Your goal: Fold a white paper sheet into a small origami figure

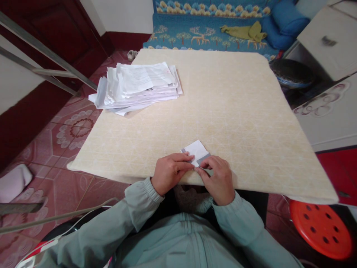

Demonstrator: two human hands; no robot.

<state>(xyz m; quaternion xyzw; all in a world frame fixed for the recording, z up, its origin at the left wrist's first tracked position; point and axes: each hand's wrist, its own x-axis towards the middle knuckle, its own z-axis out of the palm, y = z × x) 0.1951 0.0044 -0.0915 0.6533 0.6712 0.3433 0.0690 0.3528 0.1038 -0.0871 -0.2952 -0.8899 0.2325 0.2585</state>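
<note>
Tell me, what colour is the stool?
Orange-red with round holes: the stool, best seen in the head view.

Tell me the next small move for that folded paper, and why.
Probably press along the near edge of the folded white paper with the right hand's fingers: both hands hold that edge, the left hand lies across it, and the cream table top beneath gives a surface to crease against.

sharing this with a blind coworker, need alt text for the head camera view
Seen from above, a person's left hand and right hand hold a small folded white paper at the near edge of a cream table. A loose stack of white papers lies farther back on it.
</note>
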